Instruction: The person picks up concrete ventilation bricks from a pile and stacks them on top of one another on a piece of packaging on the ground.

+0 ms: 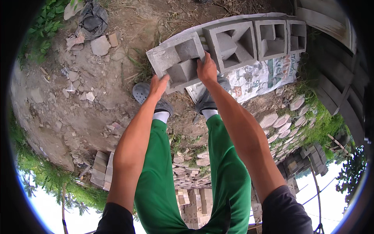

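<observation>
A grey hollow concrete block (179, 62) lies between my hands just ahead of my feet, its two cavities facing up. My left hand (159, 86) is closed on the block's near left corner. At its right end, my right hand (206, 69) grips the wall, with fingertips hidden behind or inside the block. A second concrete block (230, 42) stands close to the right of the held one, with a narrow gap between them. Further right, a third block (272, 41) and a fourth block (297, 37) continue the row.
Under the row spreads a white printed sack (257, 80). My grey clogs (163, 105) stand just behind the held block. Broken rubble (100, 46) and a dark crumpled cloth (93, 19) lie at far left. Stacked stones (282, 121) and a dark structure (335, 78) are at right.
</observation>
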Tool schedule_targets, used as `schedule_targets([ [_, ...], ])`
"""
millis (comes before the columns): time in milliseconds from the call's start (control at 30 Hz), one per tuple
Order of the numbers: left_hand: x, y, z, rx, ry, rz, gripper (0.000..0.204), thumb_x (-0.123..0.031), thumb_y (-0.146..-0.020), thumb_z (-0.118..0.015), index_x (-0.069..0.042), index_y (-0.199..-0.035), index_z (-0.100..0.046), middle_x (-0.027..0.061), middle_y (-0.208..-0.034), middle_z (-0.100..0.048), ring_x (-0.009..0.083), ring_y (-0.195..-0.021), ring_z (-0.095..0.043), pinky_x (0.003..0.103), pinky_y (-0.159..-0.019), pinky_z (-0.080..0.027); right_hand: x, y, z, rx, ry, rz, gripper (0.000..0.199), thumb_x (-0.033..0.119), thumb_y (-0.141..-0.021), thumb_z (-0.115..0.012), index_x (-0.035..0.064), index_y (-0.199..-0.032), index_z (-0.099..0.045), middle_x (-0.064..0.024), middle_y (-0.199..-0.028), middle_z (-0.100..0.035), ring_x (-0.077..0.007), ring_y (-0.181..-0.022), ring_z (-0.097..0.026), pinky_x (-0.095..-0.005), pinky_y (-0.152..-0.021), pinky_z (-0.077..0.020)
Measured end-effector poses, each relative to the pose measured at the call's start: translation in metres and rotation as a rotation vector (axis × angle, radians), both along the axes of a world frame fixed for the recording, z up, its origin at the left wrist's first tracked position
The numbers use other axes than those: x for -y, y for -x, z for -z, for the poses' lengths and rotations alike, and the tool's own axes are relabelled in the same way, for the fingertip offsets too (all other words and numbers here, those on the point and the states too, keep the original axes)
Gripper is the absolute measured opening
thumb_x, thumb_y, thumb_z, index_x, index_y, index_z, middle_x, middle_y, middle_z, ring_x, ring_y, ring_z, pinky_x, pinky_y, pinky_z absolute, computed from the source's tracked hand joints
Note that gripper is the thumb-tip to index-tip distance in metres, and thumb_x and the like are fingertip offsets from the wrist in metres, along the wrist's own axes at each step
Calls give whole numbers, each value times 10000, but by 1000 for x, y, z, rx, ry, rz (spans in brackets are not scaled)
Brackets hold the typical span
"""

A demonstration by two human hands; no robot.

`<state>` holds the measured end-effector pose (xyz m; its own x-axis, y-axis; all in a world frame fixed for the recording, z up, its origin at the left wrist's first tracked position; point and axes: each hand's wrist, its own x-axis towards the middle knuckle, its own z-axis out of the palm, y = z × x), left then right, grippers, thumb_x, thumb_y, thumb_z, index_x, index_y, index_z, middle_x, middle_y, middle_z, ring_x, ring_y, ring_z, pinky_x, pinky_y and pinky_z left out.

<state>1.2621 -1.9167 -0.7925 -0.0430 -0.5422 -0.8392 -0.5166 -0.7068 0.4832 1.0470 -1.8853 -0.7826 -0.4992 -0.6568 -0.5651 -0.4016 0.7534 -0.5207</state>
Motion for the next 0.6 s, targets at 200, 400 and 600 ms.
schedule_targets([
  [200, 1, -4, 7, 0, -88, -74, 374, -175, -786, -653, 48, -1083, -604, 163, -1055, -649, 237, -990, -608, 357, -843, -460, 7, -4, -6, 1, -111, 2, 442, 202, -858, -593, 77, -1259, -456, -247, -1089, -606, -430, -1025, -565, -496, -875, -449],
  [400, 5, -8, -8, -128, 18, -18, 600, -211, -770, -690, 57, -1251, -452, 212, -1237, -553, 298, -1100, -562, 390, -934, -428, -22, -4, -18, 26, -174, 21, 525, 243, -821, -648, 19, -1252, -447, -256, -1089, -602, -432, -1029, -563, -491, -883, -447],
  [600, 51, 6, -40, 401, 762, 683, 744, -243, -714, -687, 1, -1340, -366, 250, -1449, -279, 390, -1339, -278, 453, -1120, -224, -75, -45, -2, -375, -131, 411, 642, 222, -752, -744, -38, -1246, -427, -179, -1072, -608, -381, -968, -583, -447, -869, -457],
])
